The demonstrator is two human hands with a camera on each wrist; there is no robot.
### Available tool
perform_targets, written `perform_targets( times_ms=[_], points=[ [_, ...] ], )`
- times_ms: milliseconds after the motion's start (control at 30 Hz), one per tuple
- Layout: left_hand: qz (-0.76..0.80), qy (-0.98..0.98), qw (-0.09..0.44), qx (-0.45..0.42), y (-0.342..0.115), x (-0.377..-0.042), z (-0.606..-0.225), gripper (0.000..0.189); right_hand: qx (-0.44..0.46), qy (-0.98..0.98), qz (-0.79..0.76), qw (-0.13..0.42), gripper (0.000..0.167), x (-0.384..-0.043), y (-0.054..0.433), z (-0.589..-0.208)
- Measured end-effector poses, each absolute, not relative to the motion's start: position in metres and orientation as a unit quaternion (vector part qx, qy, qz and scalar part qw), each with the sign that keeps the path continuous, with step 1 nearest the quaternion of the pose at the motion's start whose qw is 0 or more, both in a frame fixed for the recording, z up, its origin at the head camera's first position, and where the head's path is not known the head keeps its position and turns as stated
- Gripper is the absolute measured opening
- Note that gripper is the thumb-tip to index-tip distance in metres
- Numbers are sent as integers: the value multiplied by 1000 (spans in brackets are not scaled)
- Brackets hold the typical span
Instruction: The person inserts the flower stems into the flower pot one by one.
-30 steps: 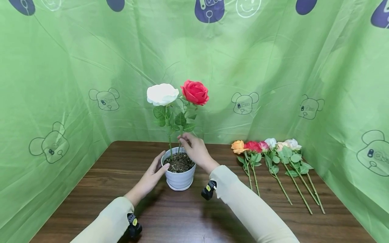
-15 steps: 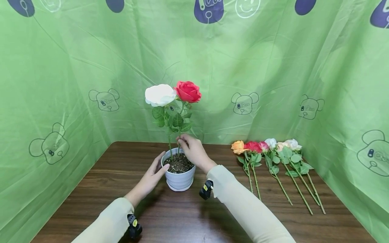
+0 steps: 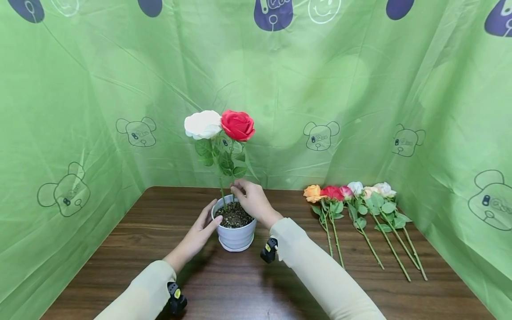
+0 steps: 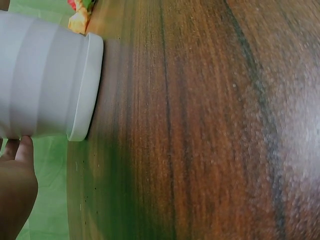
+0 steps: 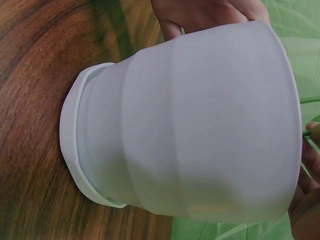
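A white flower pot (image 3: 236, 238) filled with dark soil (image 3: 235, 217) stands on a matching saucer at mid-table. My left hand (image 3: 198, 232) holds the pot from its left side, thumb at the front of the rim; the left wrist view shows fingers (image 4: 23, 150) against the pot wall. Over the back of the pot, my right hand (image 3: 255, 201) pinches the lower stem of a red rose (image 3: 238, 126), whose bloom leans against a white rose (image 3: 202, 125). The white rose's stem stands in the soil. In the right wrist view the pot hides part of the right hand.
Several loose roses lie at the right of the brown wooden table (image 3: 160, 222), among them an orange rose (image 3: 313, 194) and another red rose (image 3: 332, 193), stems pointing toward the front. A green printed curtain (image 3: 280, 89) surrounds the table behind and at both sides.
The right hand has shifted slightly left and down with the red rose, bringing its bloom over to the white one. The white rose leans a little further left. Left hand and pot stay put.
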State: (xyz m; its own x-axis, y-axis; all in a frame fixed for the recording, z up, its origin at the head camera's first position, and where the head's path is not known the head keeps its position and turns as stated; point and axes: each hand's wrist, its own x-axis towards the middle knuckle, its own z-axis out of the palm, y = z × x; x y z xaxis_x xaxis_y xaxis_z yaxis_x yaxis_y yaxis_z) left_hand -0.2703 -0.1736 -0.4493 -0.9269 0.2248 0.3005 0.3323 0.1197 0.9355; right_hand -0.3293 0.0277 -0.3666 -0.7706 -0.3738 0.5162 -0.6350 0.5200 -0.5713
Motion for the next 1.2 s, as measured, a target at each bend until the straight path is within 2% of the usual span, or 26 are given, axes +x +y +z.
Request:
perform_targets(
  times_ms=[167, 400, 600, 833, 1033, 1200],
  points=[
    [-634, -750, 43, -182, -174, -270, -450, 63, 286, -858, 393, 166, 15, -329, 28, -367],
    [-635, -751, 41, -176, -174, -271, -450, 63, 266, -873, 387, 130, 21, -334, 28, -372],
    [-635, -751, 40, -177, -173, -270, -449, 63, 256, -869, 406, 121, 20, -337, 29, -376],
    [-636, -749, 42, -183, -173, -270, -449, 63, 247, -858, 426, 145, 18, -339, 27, -377],
    [-636, -749, 44, -181, -173, -270, -449, 63, 227, -854, 440, 161, 21, -339, 23, -376],
    [-636, -750, 42, -177, -173, -269, -448, 63, 233, -852, 433, 180, 15, -341, 23, -379]
  ],
)
